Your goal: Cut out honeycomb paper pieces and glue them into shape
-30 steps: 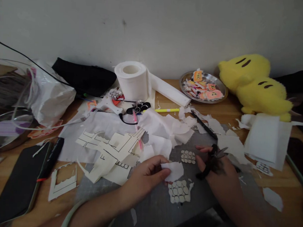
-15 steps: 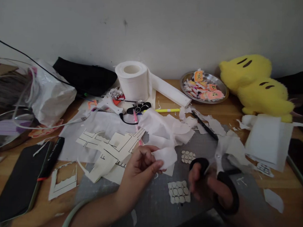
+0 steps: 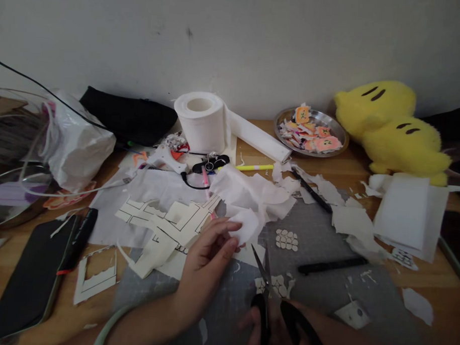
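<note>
A small piece of thin white paper point(image 3: 246, 226) is pinched between the thumb and fingers of my left hand point(image 3: 212, 250). In my right hand point(image 3: 262, 332), at the bottom of the view, are black-handled scissors point(image 3: 264, 274), their blades slightly apart and pointing up towards the paper without touching it. Partly behind the scissors lies a cutout with a black-outlined pebble pattern point(image 3: 281, 285). Another pebble-pattern cutout point(image 3: 287, 239) rests farther up on the grey cutting mat point(image 3: 225, 303). My right fingers are partly hidden by the handles.
Printed cream paper cutouts point(image 3: 168, 225) lie left of my left hand. A black pen point(image 3: 332, 265) is on the mat's right side. Behind stand a white paper roll point(image 3: 199, 123), a metal dish of colourful scraps point(image 3: 310, 132) and yellow plush toys point(image 3: 393, 130). A phone point(image 3: 26, 271) lies left.
My right hand has brought the scissors down and left, closer to the paper, and their blades are closer together. My left hand has shifted slightly left, turning the paper more upright.
</note>
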Action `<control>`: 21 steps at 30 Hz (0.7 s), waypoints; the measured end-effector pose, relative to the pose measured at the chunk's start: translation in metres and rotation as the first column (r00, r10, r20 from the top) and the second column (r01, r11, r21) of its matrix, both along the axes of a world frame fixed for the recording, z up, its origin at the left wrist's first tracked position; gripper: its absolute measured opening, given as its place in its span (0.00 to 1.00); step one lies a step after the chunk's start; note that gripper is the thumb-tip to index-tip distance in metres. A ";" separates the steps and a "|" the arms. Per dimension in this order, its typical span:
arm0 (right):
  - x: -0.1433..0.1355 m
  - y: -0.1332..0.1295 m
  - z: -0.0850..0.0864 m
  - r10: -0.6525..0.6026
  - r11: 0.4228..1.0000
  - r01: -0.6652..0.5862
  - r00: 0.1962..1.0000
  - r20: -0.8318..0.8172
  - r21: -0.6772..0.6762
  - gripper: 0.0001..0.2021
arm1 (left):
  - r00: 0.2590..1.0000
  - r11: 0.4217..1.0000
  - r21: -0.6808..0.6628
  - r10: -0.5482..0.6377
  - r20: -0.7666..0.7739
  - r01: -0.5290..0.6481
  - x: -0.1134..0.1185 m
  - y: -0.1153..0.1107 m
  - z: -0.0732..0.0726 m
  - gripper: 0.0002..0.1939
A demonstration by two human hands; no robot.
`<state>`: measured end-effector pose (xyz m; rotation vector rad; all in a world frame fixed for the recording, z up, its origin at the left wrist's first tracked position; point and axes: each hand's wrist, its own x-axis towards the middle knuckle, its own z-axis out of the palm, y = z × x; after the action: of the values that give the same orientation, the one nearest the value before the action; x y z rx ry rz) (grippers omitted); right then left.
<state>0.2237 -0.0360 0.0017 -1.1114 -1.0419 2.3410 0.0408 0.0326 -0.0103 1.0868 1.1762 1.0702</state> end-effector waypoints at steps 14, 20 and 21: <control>-0.009 0.008 0.008 0.000 0.994 -0.001 1.000 -0.011 -0.109 0.25 | 0.981 0.981 0.043 -0.193 0.034 0.191 0.003 0.003 0.005 0.11; -0.008 0.008 0.012 0.003 0.999 0.002 0.995 0.096 -0.052 0.19 | 0.948 0.959 0.035 -0.284 0.146 0.282 0.004 0.004 0.002 0.15; -0.008 0.007 0.011 0.005 0.998 0.002 0.995 0.104 -0.063 0.19 | 0.945 0.958 0.026 -0.287 0.157 0.287 0.004 0.005 0.001 0.15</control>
<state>0.2159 -0.0288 0.0130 -1.2692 -1.0107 2.3542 0.0450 0.0371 -0.0093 1.1138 0.8584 0.9114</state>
